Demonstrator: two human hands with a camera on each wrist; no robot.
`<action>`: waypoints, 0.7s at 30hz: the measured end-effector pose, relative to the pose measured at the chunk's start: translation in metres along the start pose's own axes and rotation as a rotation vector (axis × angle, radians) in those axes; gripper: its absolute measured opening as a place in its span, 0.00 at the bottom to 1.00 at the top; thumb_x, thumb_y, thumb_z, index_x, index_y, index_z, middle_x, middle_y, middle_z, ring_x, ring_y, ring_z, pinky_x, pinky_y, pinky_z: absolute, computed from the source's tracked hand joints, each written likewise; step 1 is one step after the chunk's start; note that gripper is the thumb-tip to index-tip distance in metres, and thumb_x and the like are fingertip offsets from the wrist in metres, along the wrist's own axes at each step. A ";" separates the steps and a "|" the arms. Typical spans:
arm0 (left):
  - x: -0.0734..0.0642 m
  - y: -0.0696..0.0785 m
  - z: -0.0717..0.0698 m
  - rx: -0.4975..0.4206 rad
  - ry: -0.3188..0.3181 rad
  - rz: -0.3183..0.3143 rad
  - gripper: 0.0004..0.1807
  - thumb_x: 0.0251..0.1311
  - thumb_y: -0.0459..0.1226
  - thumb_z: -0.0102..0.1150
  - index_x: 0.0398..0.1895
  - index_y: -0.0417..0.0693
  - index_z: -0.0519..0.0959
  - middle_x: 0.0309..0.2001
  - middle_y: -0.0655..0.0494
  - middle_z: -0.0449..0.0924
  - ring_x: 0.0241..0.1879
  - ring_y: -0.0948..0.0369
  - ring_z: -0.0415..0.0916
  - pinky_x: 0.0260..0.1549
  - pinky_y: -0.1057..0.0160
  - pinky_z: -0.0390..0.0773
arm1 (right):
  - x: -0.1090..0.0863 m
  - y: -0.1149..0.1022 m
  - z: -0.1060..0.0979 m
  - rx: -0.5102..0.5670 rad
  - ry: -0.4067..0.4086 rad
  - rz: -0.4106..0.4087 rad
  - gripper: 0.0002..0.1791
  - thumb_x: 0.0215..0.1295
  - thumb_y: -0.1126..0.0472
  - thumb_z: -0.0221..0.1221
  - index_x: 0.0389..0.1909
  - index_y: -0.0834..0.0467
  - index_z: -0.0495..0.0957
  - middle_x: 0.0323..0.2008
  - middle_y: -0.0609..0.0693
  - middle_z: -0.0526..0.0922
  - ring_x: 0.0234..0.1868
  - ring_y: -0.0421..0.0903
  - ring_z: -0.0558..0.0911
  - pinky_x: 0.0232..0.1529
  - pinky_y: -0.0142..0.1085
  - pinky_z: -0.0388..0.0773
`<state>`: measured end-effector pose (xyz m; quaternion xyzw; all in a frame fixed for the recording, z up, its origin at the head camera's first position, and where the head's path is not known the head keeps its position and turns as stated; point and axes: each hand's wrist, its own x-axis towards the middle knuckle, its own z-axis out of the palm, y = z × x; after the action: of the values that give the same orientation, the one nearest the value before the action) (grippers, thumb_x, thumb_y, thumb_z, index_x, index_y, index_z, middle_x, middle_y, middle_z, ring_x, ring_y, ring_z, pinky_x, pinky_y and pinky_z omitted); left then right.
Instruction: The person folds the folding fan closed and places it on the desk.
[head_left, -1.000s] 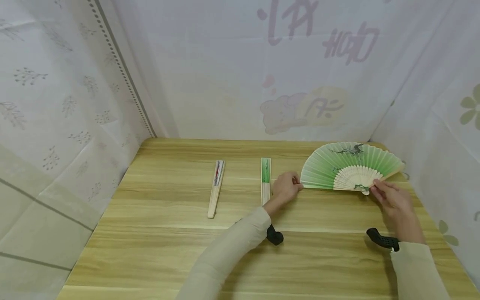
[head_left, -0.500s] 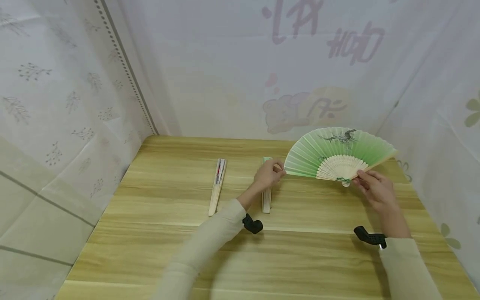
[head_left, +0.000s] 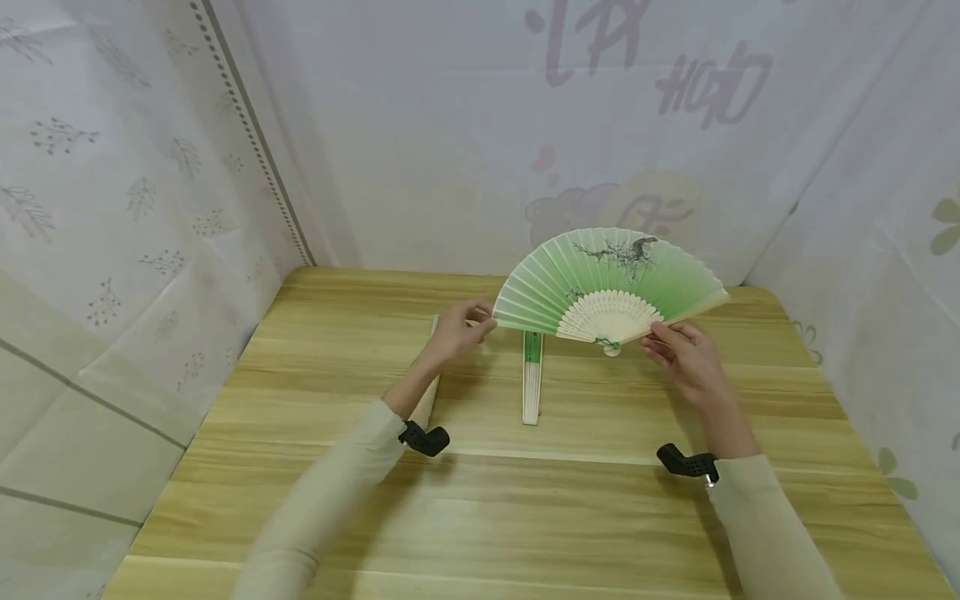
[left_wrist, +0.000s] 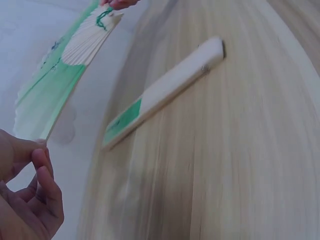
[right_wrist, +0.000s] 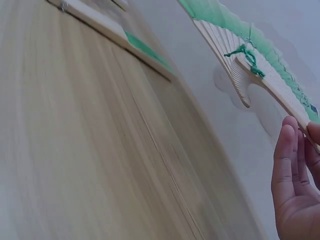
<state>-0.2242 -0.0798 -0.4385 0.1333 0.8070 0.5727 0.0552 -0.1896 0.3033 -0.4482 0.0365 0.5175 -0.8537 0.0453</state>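
Note:
Spread wide above the back of the table is a green folding fan [head_left: 611,267], with pale ribs, a dark branch print and a green cord at its pivot. My left hand [head_left: 459,332] pinches its left outer corner between thumb and fingertips. On the other side, my right hand [head_left: 692,358] pinches the right guard stick near the pivot; the right wrist view shows the fan's stick [right_wrist: 280,97] running into those fingers. Below the open fan lies a closed green fan [head_left: 532,383], its top end hidden by the open one. The left wrist view shows this closed fan [left_wrist: 165,85] whole.
Another closed fan [head_left: 427,404] lies on the wooden table [head_left: 525,517], mostly hidden behind my left hand and forearm. Printed cloth [head_left: 420,150] hangs along the table's back and both sides. Black wrist cameras [head_left: 426,439] sit on both wrists.
Both hands have carried the spread fan leftward and a little up, from the table's right side to over the closed green fan. My left arm now covers most of the leftmost closed fan.

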 end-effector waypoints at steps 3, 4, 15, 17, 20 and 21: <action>-0.008 -0.004 -0.018 0.002 0.026 0.007 0.09 0.73 0.31 0.57 0.51 0.36 0.80 0.45 0.40 0.80 0.40 0.32 0.78 0.40 0.37 0.79 | 0.005 0.009 0.015 -0.003 -0.004 -0.007 0.02 0.74 0.70 0.57 0.41 0.66 0.76 0.37 0.55 0.85 0.38 0.48 0.87 0.44 0.37 0.83; -0.011 -0.005 -0.024 -0.001 0.034 0.007 0.09 0.73 0.31 0.57 0.51 0.36 0.79 0.45 0.40 0.80 0.40 0.32 0.77 0.40 0.37 0.79 | 0.007 0.012 0.020 -0.002 -0.006 -0.008 0.02 0.74 0.70 0.57 0.40 0.66 0.76 0.37 0.55 0.85 0.38 0.48 0.87 0.44 0.37 0.83; -0.037 -0.023 -0.066 -0.091 0.169 -0.070 0.13 0.75 0.33 0.56 0.56 0.33 0.76 0.48 0.34 0.76 0.34 0.48 0.76 0.31 0.62 0.80 | 0.020 0.054 0.066 -0.127 -0.019 -0.076 0.08 0.71 0.64 0.62 0.41 0.67 0.78 0.36 0.56 0.85 0.37 0.48 0.87 0.44 0.41 0.84; -0.040 -0.026 -0.071 -0.130 0.191 -0.087 0.14 0.75 0.33 0.56 0.57 0.33 0.76 0.48 0.36 0.75 0.34 0.52 0.76 0.33 0.63 0.80 | 0.022 0.061 0.072 -0.138 -0.021 -0.087 0.10 0.71 0.64 0.63 0.42 0.69 0.78 0.37 0.58 0.85 0.37 0.49 0.87 0.45 0.42 0.84; -0.044 -0.029 -0.075 -0.194 0.229 -0.119 0.16 0.75 0.33 0.55 0.59 0.32 0.75 0.46 0.43 0.75 0.34 0.56 0.73 0.35 0.62 0.80 | 0.024 0.070 0.079 -0.156 -0.016 -0.106 0.12 0.71 0.63 0.64 0.42 0.70 0.77 0.37 0.59 0.85 0.36 0.48 0.87 0.43 0.40 0.84; -0.045 -0.029 -0.076 -0.210 0.240 -0.131 0.16 0.75 0.33 0.55 0.60 0.31 0.75 0.45 0.45 0.75 0.35 0.57 0.72 0.35 0.61 0.80 | 0.025 0.072 0.081 -0.162 -0.016 -0.112 0.12 0.71 0.63 0.63 0.42 0.71 0.77 0.37 0.59 0.85 0.36 0.48 0.87 0.42 0.40 0.84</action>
<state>-0.2043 -0.1707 -0.4432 0.0044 0.7504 0.6609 0.0091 -0.2072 0.1971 -0.4772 -0.0033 0.5855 -0.8107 0.0046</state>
